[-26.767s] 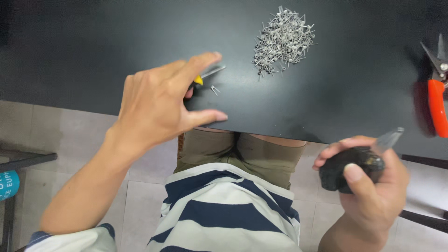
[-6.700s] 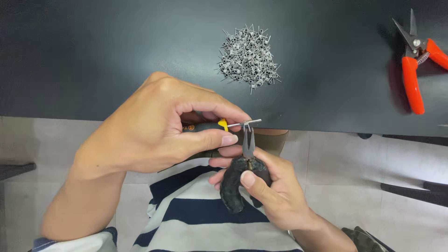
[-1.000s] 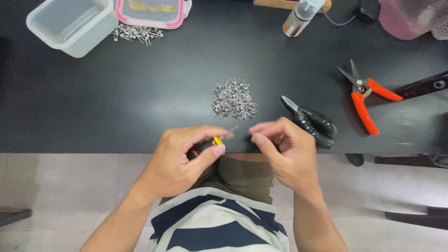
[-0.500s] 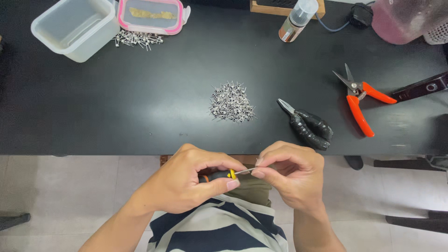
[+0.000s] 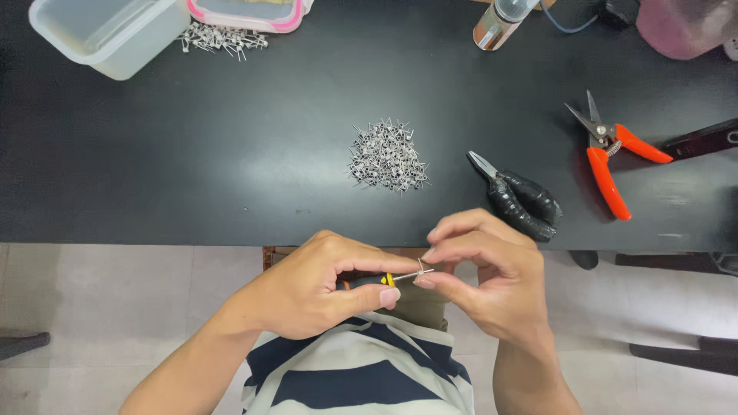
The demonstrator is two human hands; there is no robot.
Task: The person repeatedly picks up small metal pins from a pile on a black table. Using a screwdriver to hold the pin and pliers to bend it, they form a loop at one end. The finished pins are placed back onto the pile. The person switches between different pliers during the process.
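My left hand (image 5: 319, 288) grips a small screwdriver (image 5: 377, 281) with a black, orange and yellow handle, its thin shaft pointing right. A tiny wire coil (image 5: 420, 270) sits on the shaft tip. The thumb and fingers of my right hand (image 5: 488, 273) pinch that coil at the tip. Both hands are below the near edge of the black table (image 5: 231, 154), above my striped shirt. A pile of small wire coils (image 5: 387, 156) lies on the table beyond the hands.
Black-handled pliers (image 5: 519, 197) lie right of the pile, orange-handled snips (image 5: 607, 154) farther right. A clear plastic tub (image 5: 108, 34), a pink-rimmed container (image 5: 250, 11) and more loose coils (image 5: 219, 40) are at the far left. A small bottle (image 5: 500, 19) stands at the back.
The pliers left my right hand and lie on the table. Both hands dropped from the table edge toward my lap, and my right fingers now pinch the coil on the screwdriver tip.
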